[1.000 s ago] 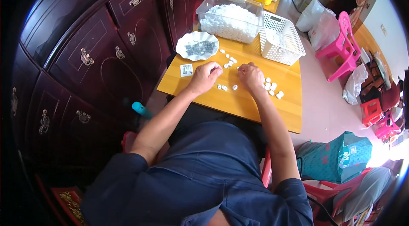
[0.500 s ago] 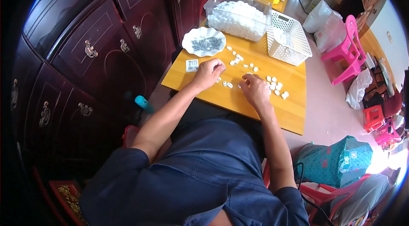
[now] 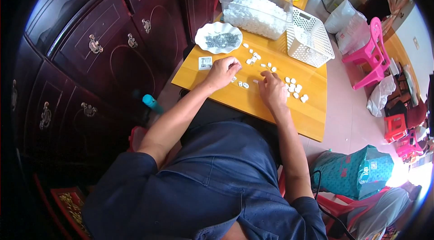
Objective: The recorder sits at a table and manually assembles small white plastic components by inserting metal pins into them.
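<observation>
Left hand (image 3: 224, 72) fingers bunched, can't tell if holding; right hand (image 3: 272, 91) half-curled, grip hidden, small white pieces (image 3: 293, 81) just right of its fingers; looks like piece-by-piece handling, next move wants light pinch

Pieces (image 3: 245, 85) between hands (image 3: 222, 72) (image 3: 272, 90), bare wood (image 3: 244, 99) nearside

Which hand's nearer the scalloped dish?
Left. The left hand is just in front of the scalloped white dish; the right hand is farther off, in front and to the right.

white glare burns out the lower right; the cabinets (image 3: 106, 75) sit dim; edges curve.
</observation>
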`<state>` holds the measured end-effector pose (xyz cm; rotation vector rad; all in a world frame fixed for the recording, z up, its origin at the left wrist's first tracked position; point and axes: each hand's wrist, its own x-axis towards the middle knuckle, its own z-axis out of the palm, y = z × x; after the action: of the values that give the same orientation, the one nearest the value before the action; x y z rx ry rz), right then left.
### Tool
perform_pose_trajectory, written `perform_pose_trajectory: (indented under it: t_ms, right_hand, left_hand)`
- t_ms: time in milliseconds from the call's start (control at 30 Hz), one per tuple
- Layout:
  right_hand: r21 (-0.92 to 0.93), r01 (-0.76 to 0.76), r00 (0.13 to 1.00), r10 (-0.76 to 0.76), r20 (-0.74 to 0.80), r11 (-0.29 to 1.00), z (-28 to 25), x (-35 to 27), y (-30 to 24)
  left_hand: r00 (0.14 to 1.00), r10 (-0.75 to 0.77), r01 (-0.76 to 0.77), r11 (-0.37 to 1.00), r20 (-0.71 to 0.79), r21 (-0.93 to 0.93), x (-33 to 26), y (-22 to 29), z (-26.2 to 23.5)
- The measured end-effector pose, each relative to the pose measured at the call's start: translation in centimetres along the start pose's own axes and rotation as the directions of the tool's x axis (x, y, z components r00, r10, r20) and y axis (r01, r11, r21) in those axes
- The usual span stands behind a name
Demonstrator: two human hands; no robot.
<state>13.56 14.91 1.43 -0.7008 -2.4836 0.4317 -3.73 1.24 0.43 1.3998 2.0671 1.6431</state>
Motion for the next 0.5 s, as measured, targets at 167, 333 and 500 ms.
perform_pose_trajectory:
  t_ms: [167, 333, 500]
  right_hand:
    - [0.080, 0.067, 0.994, -0.074, 0.082, 0.995, -0.1, 0.3, -3.0]
    - [0.044, 0.152, 0.985, -0.155, 0.075, 0.987, 1.5, 0.2, -4.1]
    - [0.029, 0.160, 0.975, -0.162, 0.154, 0.987, 2.4, 0.6, -3.9]
  left_hand:
    - [0.998, -0.058, 0.057, 0.998, -0.004, -0.037, -0.1, -0.4, 0.0]
    - [1.000, 0.015, -0.015, 0.999, -0.014, -0.041, 0.1, -0.7, 0.0]
    - [0.999, 0.040, -0.040, 0.999, -0.024, -0.021, 0.2, -1.1, 0.1]
